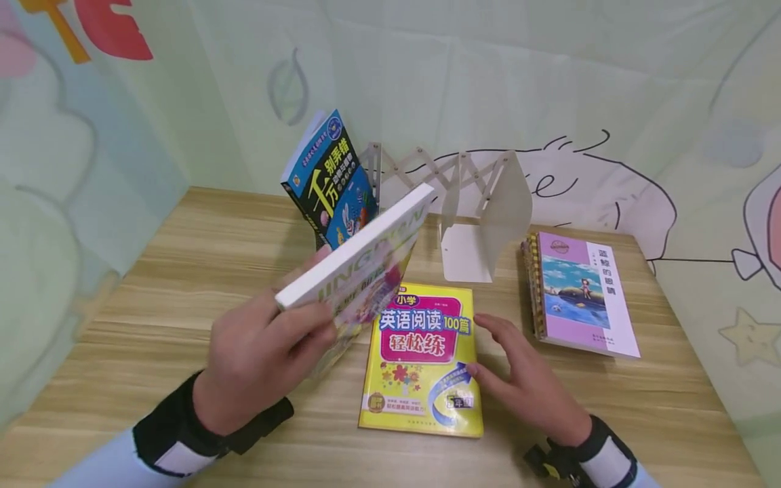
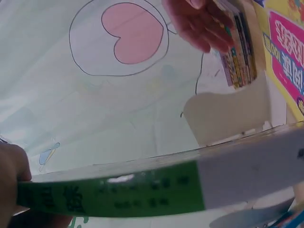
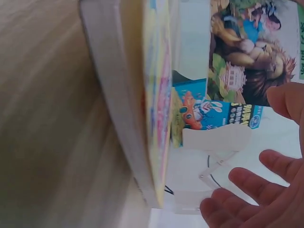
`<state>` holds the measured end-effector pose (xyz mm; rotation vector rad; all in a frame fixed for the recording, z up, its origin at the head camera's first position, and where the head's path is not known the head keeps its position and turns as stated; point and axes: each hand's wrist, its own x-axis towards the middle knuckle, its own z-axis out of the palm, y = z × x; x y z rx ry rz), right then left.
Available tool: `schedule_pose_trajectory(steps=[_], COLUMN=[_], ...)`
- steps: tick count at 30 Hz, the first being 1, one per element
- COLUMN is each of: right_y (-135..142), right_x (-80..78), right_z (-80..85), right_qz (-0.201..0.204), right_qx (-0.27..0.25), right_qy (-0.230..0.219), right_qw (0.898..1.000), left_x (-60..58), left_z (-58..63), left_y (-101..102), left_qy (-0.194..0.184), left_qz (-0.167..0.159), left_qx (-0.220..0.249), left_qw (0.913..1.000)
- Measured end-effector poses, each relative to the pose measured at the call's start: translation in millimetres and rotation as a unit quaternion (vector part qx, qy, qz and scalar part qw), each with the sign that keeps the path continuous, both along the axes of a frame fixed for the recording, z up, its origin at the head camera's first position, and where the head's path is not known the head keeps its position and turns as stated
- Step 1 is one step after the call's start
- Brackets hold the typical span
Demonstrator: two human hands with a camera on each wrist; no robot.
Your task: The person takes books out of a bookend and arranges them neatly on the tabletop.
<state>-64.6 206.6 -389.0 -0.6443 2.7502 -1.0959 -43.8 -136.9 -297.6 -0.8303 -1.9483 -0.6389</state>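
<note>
My left hand [image 1: 262, 346] grips a book [image 1: 372, 271] by one end and holds it tilted above the table. Its green and white spine [image 2: 142, 190] runs across the left wrist view, and a picture of a lion shows on its cover [image 3: 251, 52] in the right wrist view. Below it lies a yellow book [image 1: 421, 379] with a pink title panel, its upper left corner behind the held book. My right hand [image 1: 527, 379] has its fingers spread, the fingertips right at the yellow book's right edge.
A white folding bookend rack [image 1: 466, 254] stands by the back wall. At its left end a blue and black book [image 1: 335, 179] stands leaning. A stack of books with a purple cover on top [image 1: 579, 291] lies on the right side of the wooden table [image 1: 152, 285].
</note>
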Motion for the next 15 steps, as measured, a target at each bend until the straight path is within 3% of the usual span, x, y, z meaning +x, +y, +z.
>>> schedule_pose_trajectory(steps=[5,11,13,15], right_y=[-4,-14,-16,-17], right_x=[-2.2,1.1,4.2,7.2], right_z=[7.3,14.4,14.7,14.6], right_qz=[0.034,0.089,0.105,0.118], right_qx=[-0.007,-0.054,-0.088,-0.119], right_qy=[0.037,0.008,-0.011,-0.024], right_qw=[0.999,0.995,0.991,0.986], left_x=[3.4,2.2,2.6,2.9], left_z=[-11.3,-24.4,-27.2,-29.6], left_y=[3,13,16,17], left_qy=[-0.006,-0.042,-0.056,-0.069], left_qz=[-0.117,-0.268,-0.299,-0.305], left_qx=[0.069,0.109,0.119,0.126], left_qw=[0.9907,0.9564,0.9453,0.9414])
